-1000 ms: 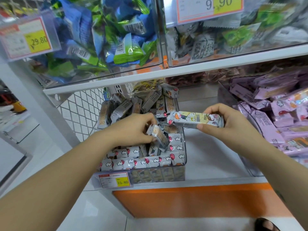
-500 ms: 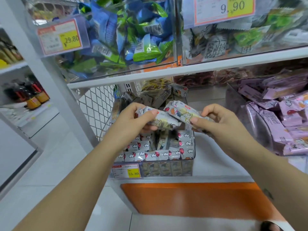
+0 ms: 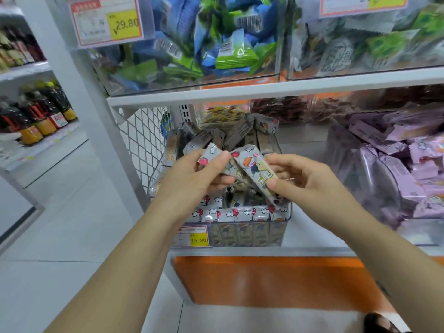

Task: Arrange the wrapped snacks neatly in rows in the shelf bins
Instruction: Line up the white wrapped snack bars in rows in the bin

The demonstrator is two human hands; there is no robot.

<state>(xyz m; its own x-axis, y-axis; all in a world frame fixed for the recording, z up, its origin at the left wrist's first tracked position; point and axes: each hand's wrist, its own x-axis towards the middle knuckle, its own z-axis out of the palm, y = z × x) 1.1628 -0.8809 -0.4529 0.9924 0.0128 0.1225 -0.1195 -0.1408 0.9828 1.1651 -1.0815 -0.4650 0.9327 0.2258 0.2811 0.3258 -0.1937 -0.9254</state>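
Far left: dark bottles [image 3: 43,116] with red and yellow labels lined up on a neighbouring shelf, blurred. Above and nearer centre, a price tag reading 29.80 [image 3: 108,22] fixed to an upper clear bin of blue and green packets [image 3: 216,46].

Lower shelf, centre-left: a clear plastic bin [image 3: 287,221] beside a white wire mesh panel [image 3: 141,143], carrying a small tag marked 15.80 [image 3: 192,236] on its front. Inside, grey wrapped snacks: a tidy front row [image 3: 237,213] lying flat along the front wall, printed with clouds and red balloons, and a loose jumbled heap [image 3: 230,138] towards the back.

Over the bin, left hand [image 3: 192,179] with fingers closed around one grey snack bar [image 3: 211,156], thumb pressing on top, bar end poking up past the knuckles. Just beside it, touching or nearly so, right hand [image 3: 305,181] with fingers pinched on a second grey bar [image 3: 254,171] printed with a cartoon figure, tilted with its upper end towards the left hand and its lower end over the front of the bin. Both bars held above the bin contents, not yet laid in a row.

Right: a second clear bin [image 3: 346,169] heaped with lilac wrapped snacks [image 3: 403,155], well apart from the hands. Below the shelf edge, an orange panel [image 3: 276,280]
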